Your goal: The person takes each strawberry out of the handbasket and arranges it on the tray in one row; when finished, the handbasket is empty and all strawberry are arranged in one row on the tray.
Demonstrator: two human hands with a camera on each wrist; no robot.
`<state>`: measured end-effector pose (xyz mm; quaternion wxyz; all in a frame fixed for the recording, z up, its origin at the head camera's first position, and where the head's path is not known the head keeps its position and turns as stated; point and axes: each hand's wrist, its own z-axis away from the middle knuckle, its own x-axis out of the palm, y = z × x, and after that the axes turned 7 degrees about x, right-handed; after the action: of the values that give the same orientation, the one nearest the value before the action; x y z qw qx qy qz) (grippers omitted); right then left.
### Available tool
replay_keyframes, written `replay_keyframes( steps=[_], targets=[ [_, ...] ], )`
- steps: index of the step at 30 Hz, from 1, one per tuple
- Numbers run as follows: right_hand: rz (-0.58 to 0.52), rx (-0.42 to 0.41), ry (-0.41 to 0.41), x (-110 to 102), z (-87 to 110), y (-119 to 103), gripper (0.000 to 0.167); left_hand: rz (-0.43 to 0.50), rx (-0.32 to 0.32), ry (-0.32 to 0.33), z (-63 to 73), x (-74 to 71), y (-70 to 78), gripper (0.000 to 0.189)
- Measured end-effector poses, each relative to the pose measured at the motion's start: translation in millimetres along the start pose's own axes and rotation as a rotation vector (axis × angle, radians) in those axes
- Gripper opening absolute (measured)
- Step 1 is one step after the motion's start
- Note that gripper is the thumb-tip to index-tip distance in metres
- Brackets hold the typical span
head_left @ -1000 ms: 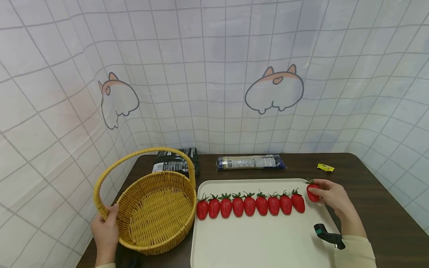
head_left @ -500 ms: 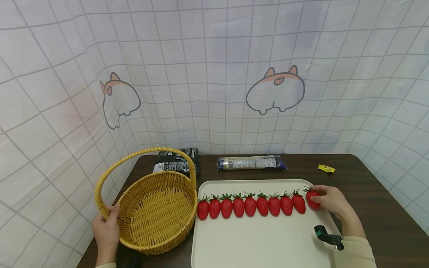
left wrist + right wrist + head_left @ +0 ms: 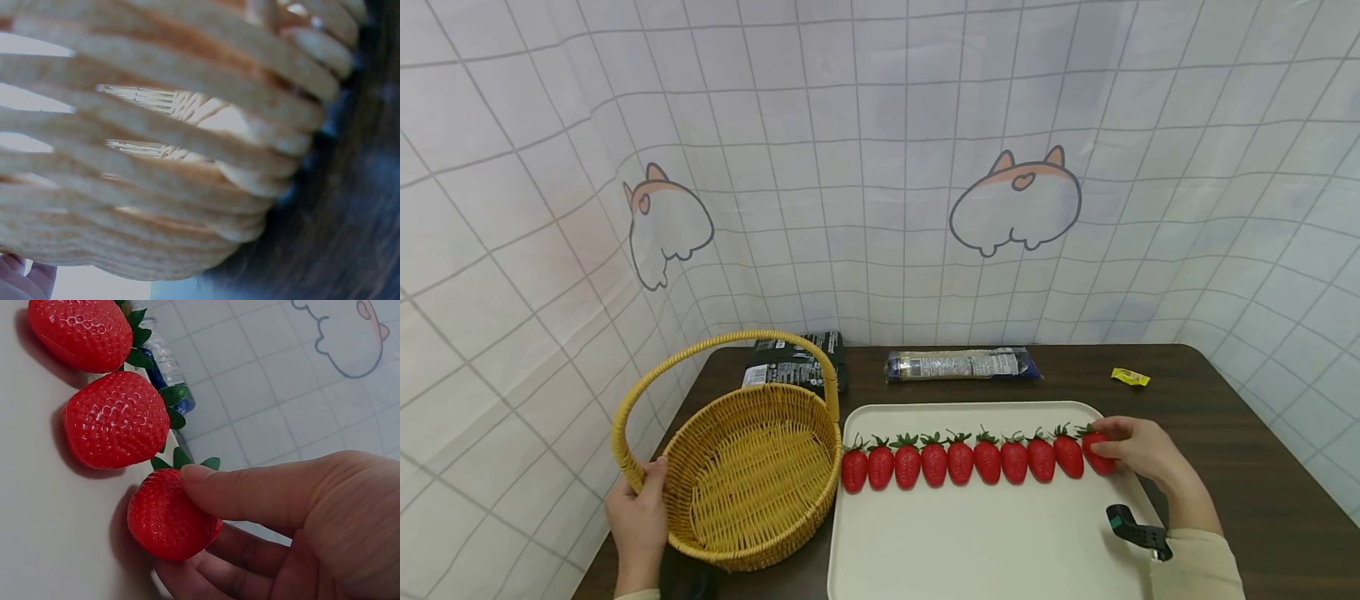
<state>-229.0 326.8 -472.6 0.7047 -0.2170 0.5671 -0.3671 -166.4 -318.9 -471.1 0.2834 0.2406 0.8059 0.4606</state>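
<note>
My right hand (image 3: 1150,450) pinches a strawberry (image 3: 165,515) between thumb and fingers at the right end of a row. That strawberry is on the white tray (image 3: 985,542), beside its neighbour (image 3: 119,419). The row of several red strawberries (image 3: 959,462) with green leaves runs along the tray's far part, tops pointing away. My left hand (image 3: 638,517) grips the left rim of a yellow wicker basket (image 3: 760,492) where the handle joins it. The basket's inside is bare. In the left wrist view the basket weave (image 3: 156,156) fills most of the picture, blurred, with fingertips (image 3: 28,278) at lower left.
Behind the tray lies a clear and blue plastic packet (image 3: 962,364). A black package (image 3: 790,362) sits behind the basket, and a small yellow wrapper (image 3: 1129,377) lies at back right on the dark wooden table (image 3: 1262,483). A grid-patterned curtain (image 3: 895,208) hangs behind.
The right hand has brought its strawberry down and slightly toward me, to the right end of the row beside its neighbour. The left hand and basket have hardly moved.
</note>
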Motion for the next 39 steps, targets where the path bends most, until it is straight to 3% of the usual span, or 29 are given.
replay_keyframes(
  steps=[30, 39],
  targets=[
    [0.014, 0.004, 0.023, -2.6, 4.4, -2.3, 0.040, 0.017, -0.008, -0.006, 1.4, -0.7, 1.2, 0.033],
    [0.008, 0.018, 0.082, -7.0, 4.5, 0.8, 0.046, 0.039, 0.003, -0.012, 0.8, 0.3, 2.7, 0.033]
  ],
)
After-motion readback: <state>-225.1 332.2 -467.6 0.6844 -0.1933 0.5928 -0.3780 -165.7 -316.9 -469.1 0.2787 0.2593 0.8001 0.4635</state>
